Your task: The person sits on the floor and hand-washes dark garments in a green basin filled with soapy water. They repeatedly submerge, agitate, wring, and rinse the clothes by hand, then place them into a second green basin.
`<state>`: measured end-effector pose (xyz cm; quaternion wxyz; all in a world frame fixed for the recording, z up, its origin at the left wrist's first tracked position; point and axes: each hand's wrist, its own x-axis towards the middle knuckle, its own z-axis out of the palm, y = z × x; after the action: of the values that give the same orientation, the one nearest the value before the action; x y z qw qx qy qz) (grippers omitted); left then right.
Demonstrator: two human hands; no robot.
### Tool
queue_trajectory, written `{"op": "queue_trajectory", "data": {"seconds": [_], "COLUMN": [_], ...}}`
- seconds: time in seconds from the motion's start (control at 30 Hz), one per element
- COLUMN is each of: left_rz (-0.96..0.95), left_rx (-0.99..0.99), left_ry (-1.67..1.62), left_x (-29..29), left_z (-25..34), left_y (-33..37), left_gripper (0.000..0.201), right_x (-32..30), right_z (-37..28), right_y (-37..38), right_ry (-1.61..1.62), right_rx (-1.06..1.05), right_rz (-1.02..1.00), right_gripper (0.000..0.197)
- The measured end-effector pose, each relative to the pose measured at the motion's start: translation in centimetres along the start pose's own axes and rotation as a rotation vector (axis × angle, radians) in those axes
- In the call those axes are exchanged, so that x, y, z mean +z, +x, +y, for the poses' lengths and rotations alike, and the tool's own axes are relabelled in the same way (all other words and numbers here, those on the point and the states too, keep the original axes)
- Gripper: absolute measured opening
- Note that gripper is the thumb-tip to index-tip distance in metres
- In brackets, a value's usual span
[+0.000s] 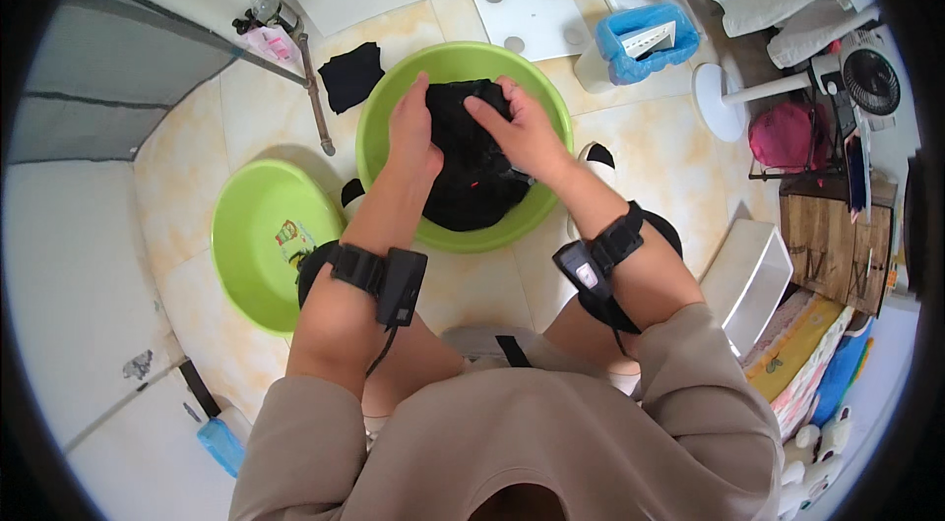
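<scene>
A bunched black cloth [463, 162] with a small red spot hangs over and into a round green basin [369, 132] on the floor in front of me. What kind of garment or fabric it is, I cannot make out. My right hand [524, 132] is closed on its upper right edge, thumb on top and fingers behind. At the cloth's left side, my left hand [413, 132] grips it with the fingertips pointing away from me; part of that grip is hidden. The bottom of the basin lies under the cloth.
Left of me sits a second green basin [246, 255] with a printed picture inside. A folded black cloth [350, 76] lies on the tiles beyond. At the back are a white scale [532, 17] and a blue-lined bin [597, 68]; a fan [870, 83] stands right, above a white box [738, 265].
</scene>
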<state>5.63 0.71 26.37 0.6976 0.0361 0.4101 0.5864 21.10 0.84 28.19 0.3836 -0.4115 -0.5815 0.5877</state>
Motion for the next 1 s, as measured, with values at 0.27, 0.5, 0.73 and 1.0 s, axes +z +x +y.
{"op": "queue_trajectory", "data": {"seconds": [0.27,0.5,0.73,1.0], "left_rz": [0.133,-0.005,0.153,0.187], "left_rx": [-0.223,-0.239,-0.113,-0.260], "left_ry": [0.165,0.201,0.010,0.155], "left_x": [0.0,0.0,0.4,1.1], "left_z": [-0.1,-2.6,-0.5,0.4], "left_y": [1.3,0.1,-0.5,0.1], "left_gripper": [0.024,0.023,0.022,0.020], "right_x": [4.6,3.8,5.1,5.1], "right_z": [-1.0,-0.9,-0.8,-0.7], "right_y": [-1.0,1.7,0.4,0.0], "right_ry": [-0.720,-0.978,-1.258,-1.016], "right_rx": [-0.465,-0.172,-0.265,-0.288], "right_rz": [-0.026,0.322,-0.046,0.147], "right_gripper": [0.036,0.026,0.041,0.032]}}
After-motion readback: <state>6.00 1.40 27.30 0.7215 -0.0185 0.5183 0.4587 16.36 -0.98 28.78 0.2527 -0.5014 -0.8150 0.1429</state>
